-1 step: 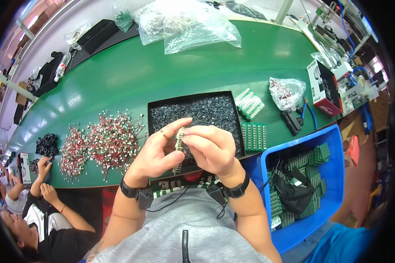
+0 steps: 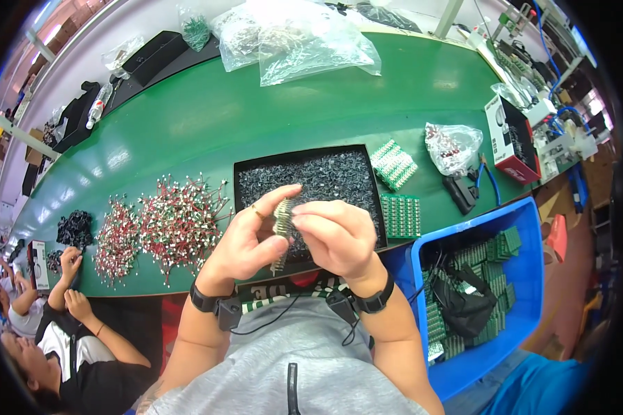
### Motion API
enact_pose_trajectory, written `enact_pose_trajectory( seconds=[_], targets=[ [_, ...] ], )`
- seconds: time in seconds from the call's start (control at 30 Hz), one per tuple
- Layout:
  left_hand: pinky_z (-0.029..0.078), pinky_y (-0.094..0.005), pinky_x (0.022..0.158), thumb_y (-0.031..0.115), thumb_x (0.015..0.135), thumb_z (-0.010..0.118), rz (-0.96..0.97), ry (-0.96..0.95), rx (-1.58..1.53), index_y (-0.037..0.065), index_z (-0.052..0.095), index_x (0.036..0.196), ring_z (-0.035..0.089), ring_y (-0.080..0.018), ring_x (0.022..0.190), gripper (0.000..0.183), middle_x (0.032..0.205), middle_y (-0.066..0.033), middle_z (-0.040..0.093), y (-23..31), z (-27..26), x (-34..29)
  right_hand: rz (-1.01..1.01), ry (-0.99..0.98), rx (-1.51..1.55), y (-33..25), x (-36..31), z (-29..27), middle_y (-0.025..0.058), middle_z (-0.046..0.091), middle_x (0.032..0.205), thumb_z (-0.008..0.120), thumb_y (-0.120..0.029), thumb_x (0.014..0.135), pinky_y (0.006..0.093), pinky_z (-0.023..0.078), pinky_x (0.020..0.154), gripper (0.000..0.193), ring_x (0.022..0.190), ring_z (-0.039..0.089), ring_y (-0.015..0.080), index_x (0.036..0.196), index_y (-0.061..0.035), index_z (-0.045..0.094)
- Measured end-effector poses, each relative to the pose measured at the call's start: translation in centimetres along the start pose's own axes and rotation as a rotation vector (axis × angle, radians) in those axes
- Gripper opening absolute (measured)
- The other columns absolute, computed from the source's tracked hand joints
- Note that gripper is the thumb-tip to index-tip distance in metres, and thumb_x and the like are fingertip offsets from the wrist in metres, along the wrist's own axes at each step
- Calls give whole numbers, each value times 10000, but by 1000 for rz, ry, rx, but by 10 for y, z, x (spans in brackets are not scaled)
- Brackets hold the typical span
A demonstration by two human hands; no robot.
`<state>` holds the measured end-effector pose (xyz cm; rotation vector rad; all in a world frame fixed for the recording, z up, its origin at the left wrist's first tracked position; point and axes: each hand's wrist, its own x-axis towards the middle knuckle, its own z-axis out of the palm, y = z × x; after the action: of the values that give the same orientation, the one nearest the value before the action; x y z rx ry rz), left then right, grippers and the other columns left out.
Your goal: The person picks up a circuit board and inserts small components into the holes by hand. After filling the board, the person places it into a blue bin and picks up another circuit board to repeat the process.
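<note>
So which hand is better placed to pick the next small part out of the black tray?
Probably the right hand: it hovers directly over the black tray of small dark parts, pinching only the top of the green circuit board. The left hand holds the board from the side.

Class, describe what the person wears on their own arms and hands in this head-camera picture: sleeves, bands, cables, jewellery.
Both forearms are bare, with no sleeves showing. The left hand has a ring on one finger and a black wristband carrying a small black box. The right hand has a matching black wristband. Thin black cables run from the bands across the grey shirt.
</note>
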<state>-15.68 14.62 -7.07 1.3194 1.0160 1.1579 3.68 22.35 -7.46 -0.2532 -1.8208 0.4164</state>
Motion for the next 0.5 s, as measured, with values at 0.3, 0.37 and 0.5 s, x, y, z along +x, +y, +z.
enact_pose_trajectory(
  seconds=[0.3, 0.37, 0.5],
  targets=[
    [506, -269, 767, 167, 907, 702, 46, -133, 114, 10, 429, 1633, 565, -61, 876, 791, 1196, -28, 653, 1, -10, 3, 35, -20, 50, 8, 1, 6, 92, 764, 1023, 821, 24, 821, 344, 603, 657, 243, 802, 743, 260, 1039, -50, 745],
    [526, -265, 861, 172, 907, 705, 82, -66, -17, -6, 441, 1620, 607, -85, 1005, 782, 1296, -47, 650, 5, 1, 5, 43, -26, 34, 6, 2, 5, 89, 762, 1017, 821, 21, 823, 345, 602, 654, 238, 805, 741, 262, 1036, -50, 741],
    [540, -284, 959, 167, 905, 699, 20, -120, 6, -14, 439, 1618, 626, -117, 1125, 780, 1363, -65, 640, 4, -6, 3, 48, -53, 74, 6, 3, 1, 126, 751, 994, 809, 41, 857, 350, 621, 706, 187, 842, 759, 284, 1022, -16, 743]
  ],
)
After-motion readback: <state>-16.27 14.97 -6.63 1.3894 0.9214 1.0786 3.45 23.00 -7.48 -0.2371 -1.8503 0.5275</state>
